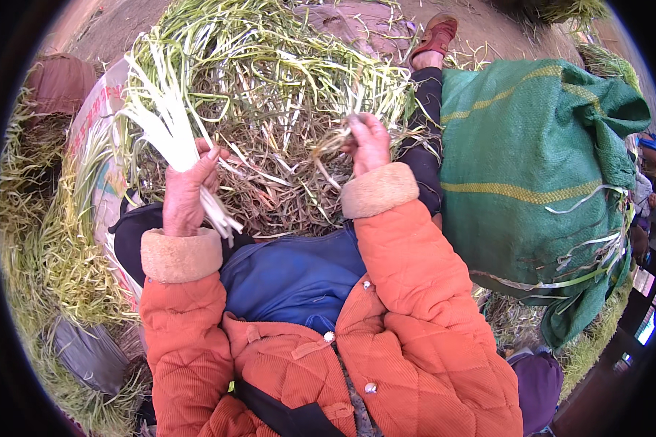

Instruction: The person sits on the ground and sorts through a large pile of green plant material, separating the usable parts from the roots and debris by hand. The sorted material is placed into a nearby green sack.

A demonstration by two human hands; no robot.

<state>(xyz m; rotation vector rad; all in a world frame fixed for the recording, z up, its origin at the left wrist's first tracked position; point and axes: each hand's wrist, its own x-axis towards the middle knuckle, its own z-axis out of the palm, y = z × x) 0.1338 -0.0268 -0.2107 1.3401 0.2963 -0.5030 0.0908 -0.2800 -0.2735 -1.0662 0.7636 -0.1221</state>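
My left hand (191,183) is closed around a bunch of pale, leek-like stalks (167,125). Their white shafts fan up and left, and short white ends stick out below the fist. To the right, my right hand (369,139) pinches withered brownish leaf strands (331,143), somewhat blurred. Between and beyond both hands spreads a large heap of green and white stalks (251,71). Its near part is a mat of dry brown leaf scraps (262,191), close to my lap. The exact kind of allium cannot be told.
A full green woven sack (525,147) with yellow stripes stands at my right. My stretched leg ends in a red shoe (436,35) beyond the heap's right side. Loose greens (71,262) cover the left side, around a grey bundle (90,355). A purple item (538,390) lies lower right.
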